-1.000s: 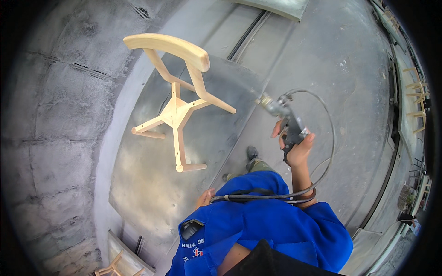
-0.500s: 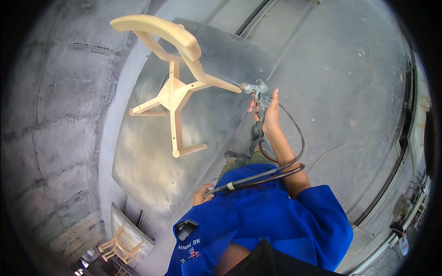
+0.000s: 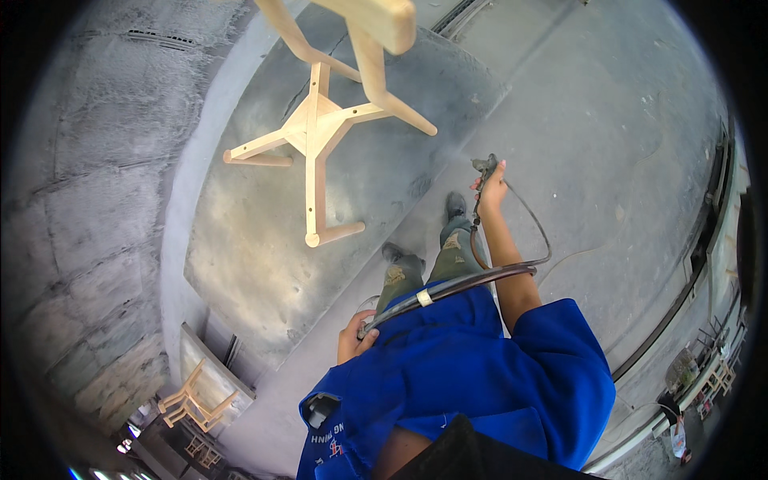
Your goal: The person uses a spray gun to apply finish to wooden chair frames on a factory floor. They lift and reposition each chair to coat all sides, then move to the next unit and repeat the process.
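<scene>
My right hand (image 3: 494, 189) is wrapped around the grip of a grey spray gun (image 3: 485, 165), which points toward the chair. A pale wooden chair frame (image 3: 314, 132) without a seat stands left of the gun, its legs and crossed rails exposed. The top of its curved backrest is cut off by the upper rim. A gap lies between the gun and the nearest leg end. At my waist, my left hand (image 3: 356, 339) is closed on the dark hose (image 3: 464, 282), which is bound with a pale band and loops over my right forearm to the gun.
Beneath the chair lies a large grey sheet (image 3: 264, 296). A rough grey wall (image 3: 104, 160) runs along the left. At the lower left are a small wooden chair frame (image 3: 194, 400) and a leaning board (image 3: 214, 376). A long dark rail edge (image 3: 672, 320) curves along the right.
The gun in my right hand has moved away from the chair's leg end and turned. The view has shifted, so the chair sits higher and more of my legs shows. My left hand keeps the hose.
</scene>
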`<state>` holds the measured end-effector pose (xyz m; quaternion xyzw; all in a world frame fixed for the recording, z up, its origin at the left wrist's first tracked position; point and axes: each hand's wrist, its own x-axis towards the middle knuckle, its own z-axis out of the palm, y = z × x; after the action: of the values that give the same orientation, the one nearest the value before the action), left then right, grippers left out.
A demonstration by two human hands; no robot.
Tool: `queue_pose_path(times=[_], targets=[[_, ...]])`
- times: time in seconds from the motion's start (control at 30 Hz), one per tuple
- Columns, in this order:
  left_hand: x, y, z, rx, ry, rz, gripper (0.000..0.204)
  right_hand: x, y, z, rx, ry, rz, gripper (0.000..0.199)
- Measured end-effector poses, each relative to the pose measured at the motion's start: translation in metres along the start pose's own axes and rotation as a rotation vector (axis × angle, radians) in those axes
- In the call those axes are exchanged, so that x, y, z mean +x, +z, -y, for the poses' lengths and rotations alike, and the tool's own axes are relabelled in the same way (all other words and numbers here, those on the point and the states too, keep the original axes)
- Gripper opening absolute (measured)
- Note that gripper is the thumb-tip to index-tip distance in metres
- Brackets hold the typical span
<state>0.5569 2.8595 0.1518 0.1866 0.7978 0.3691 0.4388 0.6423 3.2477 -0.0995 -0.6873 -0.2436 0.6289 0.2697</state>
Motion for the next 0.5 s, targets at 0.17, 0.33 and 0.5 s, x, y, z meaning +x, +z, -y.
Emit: queue_pose_path(times=[0.17,0.33,0.5], targets=[[-0.001,-0.038,0.021,0.004,0.043,0.12,0.045,-0.103,0.002,0.025,0.267,-0.026,0.229,0.079],[-0.001,-0.074,0.048,0.129,0.108,0.23,0.054,-0.214,-0.016,0.043,0.565,-0.197,0.496,0.088],[-0.011,-0.107,0.072,0.084,0.147,0.256,0.053,-0.244,-0.017,0.017,0.566,-0.295,0.426,0.087]])
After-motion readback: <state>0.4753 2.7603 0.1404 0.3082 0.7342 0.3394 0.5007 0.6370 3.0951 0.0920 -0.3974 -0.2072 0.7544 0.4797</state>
